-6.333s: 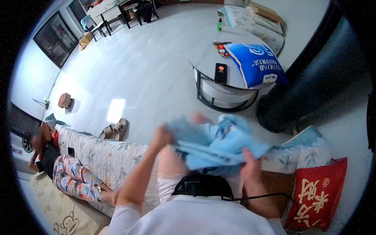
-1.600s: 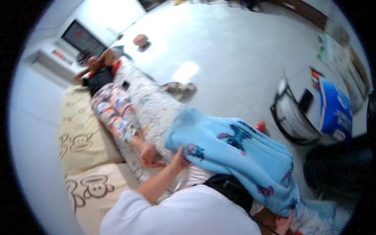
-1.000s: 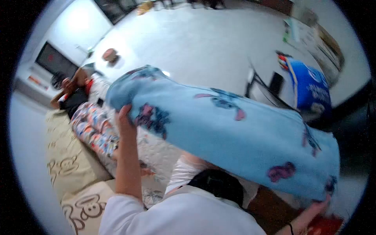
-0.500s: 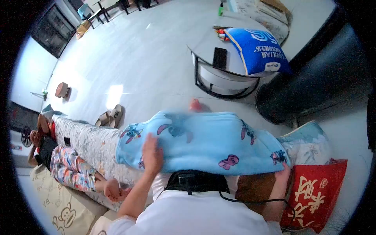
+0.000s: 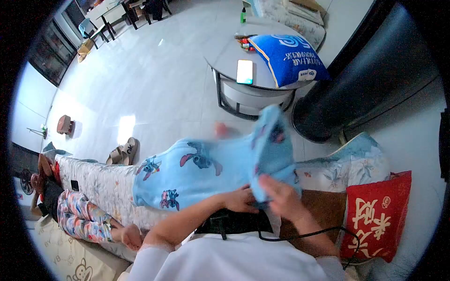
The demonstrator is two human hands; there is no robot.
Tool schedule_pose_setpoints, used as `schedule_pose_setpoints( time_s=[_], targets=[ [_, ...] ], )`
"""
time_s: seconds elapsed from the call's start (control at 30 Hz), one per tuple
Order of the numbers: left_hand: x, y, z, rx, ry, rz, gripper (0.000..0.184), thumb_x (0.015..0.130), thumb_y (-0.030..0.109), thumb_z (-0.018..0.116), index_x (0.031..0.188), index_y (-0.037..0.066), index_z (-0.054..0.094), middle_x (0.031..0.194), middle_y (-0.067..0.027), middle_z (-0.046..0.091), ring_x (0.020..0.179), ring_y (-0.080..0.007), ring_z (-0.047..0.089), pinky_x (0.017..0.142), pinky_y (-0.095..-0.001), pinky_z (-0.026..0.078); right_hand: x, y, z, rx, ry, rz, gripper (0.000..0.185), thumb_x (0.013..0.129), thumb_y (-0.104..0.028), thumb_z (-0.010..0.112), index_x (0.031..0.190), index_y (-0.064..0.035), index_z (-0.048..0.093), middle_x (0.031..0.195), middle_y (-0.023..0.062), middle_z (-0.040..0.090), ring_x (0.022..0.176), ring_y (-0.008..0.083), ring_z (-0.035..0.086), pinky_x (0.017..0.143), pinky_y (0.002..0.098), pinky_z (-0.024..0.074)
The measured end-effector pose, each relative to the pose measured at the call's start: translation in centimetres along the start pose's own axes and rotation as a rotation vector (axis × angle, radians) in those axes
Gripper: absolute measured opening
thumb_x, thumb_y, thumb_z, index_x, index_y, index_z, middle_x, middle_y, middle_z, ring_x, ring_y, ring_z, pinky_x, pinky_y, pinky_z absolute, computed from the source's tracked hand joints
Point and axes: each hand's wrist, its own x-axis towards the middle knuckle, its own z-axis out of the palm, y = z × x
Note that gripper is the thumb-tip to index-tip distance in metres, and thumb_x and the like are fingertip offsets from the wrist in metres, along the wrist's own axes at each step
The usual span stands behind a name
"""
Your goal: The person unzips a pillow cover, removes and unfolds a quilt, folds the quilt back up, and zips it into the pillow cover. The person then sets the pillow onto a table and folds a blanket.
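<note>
A light blue blanket (image 5: 187,161) with cartoon figures printed on it lies across my lap. Its right end is lifted and folded up toward the middle. My right hand (image 5: 283,199), slightly blurred, grips the near edge of that raised part. My left hand (image 5: 241,199) lies on the blanket close to my waist, beside the fold, with its fingertips partly hidden. A black belt-like band (image 5: 211,224) with a black cable (image 5: 304,236) shows at my waist.
Another person (image 5: 82,208) lies on the sofa at left, near a quilted cover (image 5: 101,178). A red cushion (image 5: 375,218) is at right. Ahead, a round table (image 5: 225,65) holds a lit phone (image 5: 244,71) and a blue cushion (image 5: 290,61). Slippers (image 5: 124,152) sit on the floor.
The blanket's right end has come up and over to the left with my right hand. My left hand has moved right toward the middle. The phone screen is now lit.
</note>
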Motion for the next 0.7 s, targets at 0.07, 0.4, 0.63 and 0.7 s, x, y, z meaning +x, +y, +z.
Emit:
schedule_pose_setpoints(
  time_s=[0.07,0.4,0.63,0.7],
  targets=[
    [-2.3,0.1,-0.8,-0.261,-0.031,-0.182,0.063,0.087,0.040,0.058,0.140,0.011,0.039,0.145,-0.0170,0.034,0.138,-0.0304,0.023,0.110,-0.0493,0.021,-0.7,-0.6,3.4,-0.026,-0.082,-0.062,0.075,0.062,0.005,0.061,0.134,-0.0033,0.044,0.134,0.0173,0.049,0.122,0.0335,0.049,0.101,0.0402,0.0426],
    [-2.5,3.8,-4.1,-1.302,0.511,0.108,0.080,0.089,0.052,0.053,0.147,0.010,0.017,0.147,-0.0101,0.029,0.134,-0.0255,0.031,0.110,-0.0450,0.025,0.8,-2.5,0.8,0.196,0.258,0.120,0.068,0.067,0.005,0.062,0.133,-0.0027,0.044,0.131,0.0201,0.051,0.116,0.0352,0.054,0.096,0.0399,0.0467],
    [-0.6,-2.1,-2.6,-1.364,0.812,-0.149,0.061,0.092,0.037,0.055,0.138,0.005,0.031,0.126,-0.0116,0.052,0.111,-0.0221,0.053,0.092,-0.0377,0.044,0.2,-3.0,1.6,0.075,-0.071,-0.054,0.057,0.076,-0.005,0.065,0.130,-0.0037,0.048,0.131,0.0159,0.052,0.115,0.0297,0.056,0.094,0.0373,0.0482],
    [-0.9,-3.7,-2.0,-0.967,0.822,-0.586,0.058,0.090,0.028,0.061,0.134,0.002,0.035,0.112,-0.0124,0.058,0.095,-0.0199,0.059,0.079,-0.0328,0.049,0.6,-2.8,1.8,0.156,-0.136,-0.074,0.053,0.080,-0.010,0.065,0.130,-0.0048,0.049,0.130,0.0158,0.053,0.114,0.0302,0.057,0.093,0.0373,0.0485]
  ],
)
